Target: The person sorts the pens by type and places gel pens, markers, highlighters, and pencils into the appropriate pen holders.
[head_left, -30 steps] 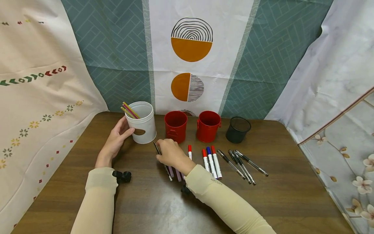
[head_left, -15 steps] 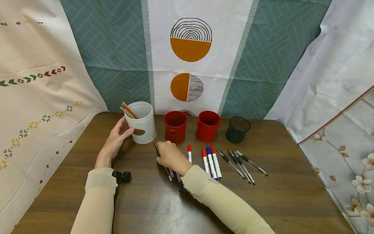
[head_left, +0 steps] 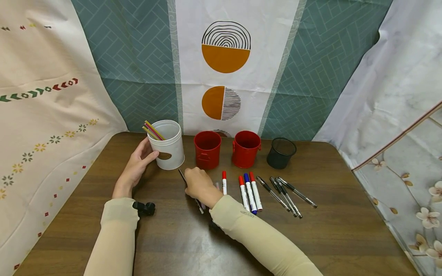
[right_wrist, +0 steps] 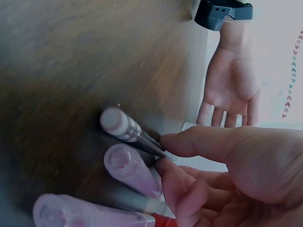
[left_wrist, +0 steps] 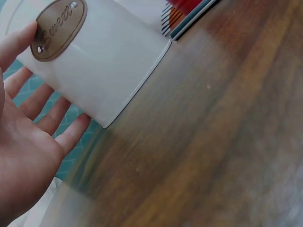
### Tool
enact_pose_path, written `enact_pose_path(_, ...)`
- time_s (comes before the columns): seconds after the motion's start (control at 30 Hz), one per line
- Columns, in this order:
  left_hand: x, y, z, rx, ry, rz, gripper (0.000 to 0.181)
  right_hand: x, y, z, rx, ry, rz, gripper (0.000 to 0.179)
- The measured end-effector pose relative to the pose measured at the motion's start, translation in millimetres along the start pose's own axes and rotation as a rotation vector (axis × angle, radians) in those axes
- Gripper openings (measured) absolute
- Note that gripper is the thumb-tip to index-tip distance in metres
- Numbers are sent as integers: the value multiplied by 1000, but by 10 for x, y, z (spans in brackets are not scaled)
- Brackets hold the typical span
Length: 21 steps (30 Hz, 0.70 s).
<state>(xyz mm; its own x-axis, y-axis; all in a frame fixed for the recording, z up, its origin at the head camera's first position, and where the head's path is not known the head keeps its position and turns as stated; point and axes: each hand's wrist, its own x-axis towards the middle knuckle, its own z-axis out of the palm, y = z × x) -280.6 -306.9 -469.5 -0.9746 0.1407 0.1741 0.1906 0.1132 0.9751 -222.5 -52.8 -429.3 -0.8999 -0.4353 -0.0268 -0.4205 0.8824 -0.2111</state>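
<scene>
Left hand (head_left: 136,165) grips the white canister (head_left: 174,153), thumb at the edge of its leather label (left_wrist: 59,30) and fingers against the left wall, presumably to steady it upright. Right hand (head_left: 200,186) pinches a dark pencil (right_wrist: 127,127) between thumb and index finger, near and right of the canister, eraser end toward the near side; this narrow hold appears suited to a thin shaft beside a pinkish marker (right_wrist: 130,170). Table (head_left: 165,237) clearance cannot be told. Capped markers (head_left: 256,196) and gel pens (head_left: 285,196) lie separately, seemingly sorted by type.
</scene>
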Motion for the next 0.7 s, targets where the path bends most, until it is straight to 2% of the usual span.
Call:
enact_pose_path(0.1,-1,9,1,0,2,-5,74,49,3,36,2,-11,11,24)
enact_pose_path(0.33,1,13,9,-10,9,-2,74,234,110,282,19,-10,-12,27)
enact_pose_path(0.47,-8,7,14,-8,13,-1,74,180,95,172,124,-51,-5,23)
enact_pose_path(0.57,-9,6,9,-1,12,-3,74,111,68,4,219,-80,10,17)
enact_pose_path(0.7,-6,-2,-3,0,5,5,74,81,86,-62,314,-79,18,21)
